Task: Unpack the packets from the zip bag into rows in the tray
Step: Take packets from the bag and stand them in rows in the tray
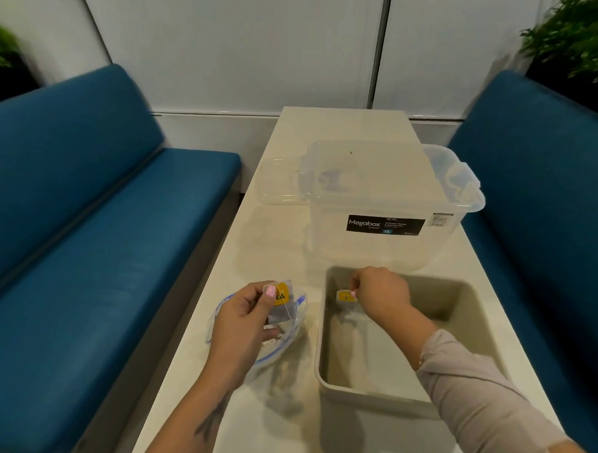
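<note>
A clear zip bag (285, 342) with a blue seal lies on the table left of the beige tray (362, 390). Several packets show dimly inside it. My left hand (241, 330) is over the bag's mouth and pinches a tea packet with a yellow tag (282, 295) between thumb and fingers. My right hand (380, 291) reaches into the tray's far left corner and pinches a second packet with a yellow tag (346, 297), low against the tray wall. The tray floor looks bare apart from that packet.
A clear Megabox storage box (384, 202) stands right behind the tray, its clear lid (279, 184) lying to its left. The narrow white table (271, 441) is flanked by blue benches (84, 251) on both sides. Plants sit in the upper corners.
</note>
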### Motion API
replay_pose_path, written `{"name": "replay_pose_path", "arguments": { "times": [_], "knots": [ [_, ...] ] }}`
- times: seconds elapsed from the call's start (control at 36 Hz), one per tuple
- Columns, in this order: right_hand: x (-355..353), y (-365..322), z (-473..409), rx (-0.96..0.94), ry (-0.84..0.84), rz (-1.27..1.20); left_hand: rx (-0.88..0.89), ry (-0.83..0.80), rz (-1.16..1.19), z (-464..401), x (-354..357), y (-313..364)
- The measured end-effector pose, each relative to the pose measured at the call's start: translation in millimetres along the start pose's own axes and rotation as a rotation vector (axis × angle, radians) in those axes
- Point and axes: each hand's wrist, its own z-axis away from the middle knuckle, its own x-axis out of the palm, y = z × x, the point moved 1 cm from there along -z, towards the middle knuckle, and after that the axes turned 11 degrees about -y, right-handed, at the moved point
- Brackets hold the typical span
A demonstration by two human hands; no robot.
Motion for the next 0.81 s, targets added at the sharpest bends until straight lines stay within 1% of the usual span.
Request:
{"name": "replay_pose_path", "arguments": {
  "times": [0.22,0.5,0.81],
  "knots": [
    [7.4,-3.2,-3.2,-0.004,0.004,0.04,-0.008,-0.001,-0.014,0.9,-1.1,-1.6],
    [10.1,-0.3,0.0,-0.044,0.122,0.154,-0.012,-0.022,-0.016,-0.3,2.0,-3.3],
    [8.6,0.9,2.2,-0.041,0.109,0.117,0.019,0.01,-0.069,-6.6,6.8,0.5]
  ]
}}
